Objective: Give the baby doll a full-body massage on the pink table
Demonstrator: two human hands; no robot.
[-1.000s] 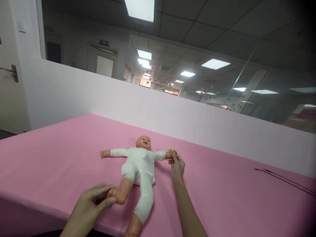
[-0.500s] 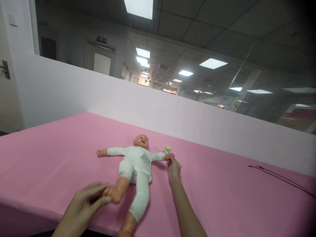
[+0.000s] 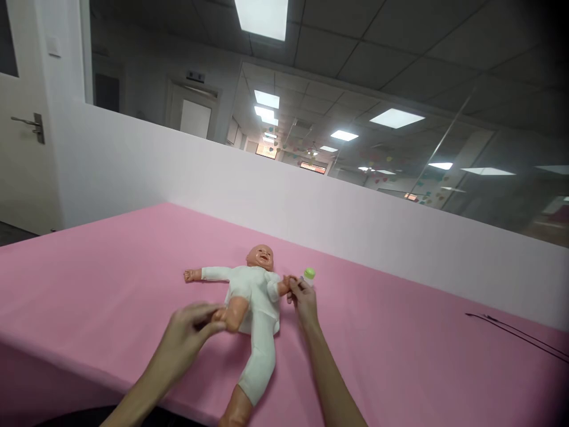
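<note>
A baby doll (image 3: 255,290) with a white cloth body lies on its back on a pink-covered table (image 3: 382,356), its head toward the wall. My left hand (image 3: 193,329) is closed around the doll's foot on the left side, and that leg is bent up toward the belly. With fingers pinched, my right hand (image 3: 304,299) grips the doll's hand on the right side, the arm bent in close to the body. The doll's other arm stretches out to the left, and its other leg extends toward me.
Just behind my right hand stands a small bottle with a green cap (image 3: 310,273), partly hidden. A thin black cable (image 3: 515,332) lies at the table's right. A white wall (image 3: 311,201) with glass above borders the far side; a door (image 3: 26,130) is at left.
My left hand has pushed the doll's foot up toward its belly, bending the leg. My right hand has brought the doll's arm inward, bending it. The view has shifted slightly.
</note>
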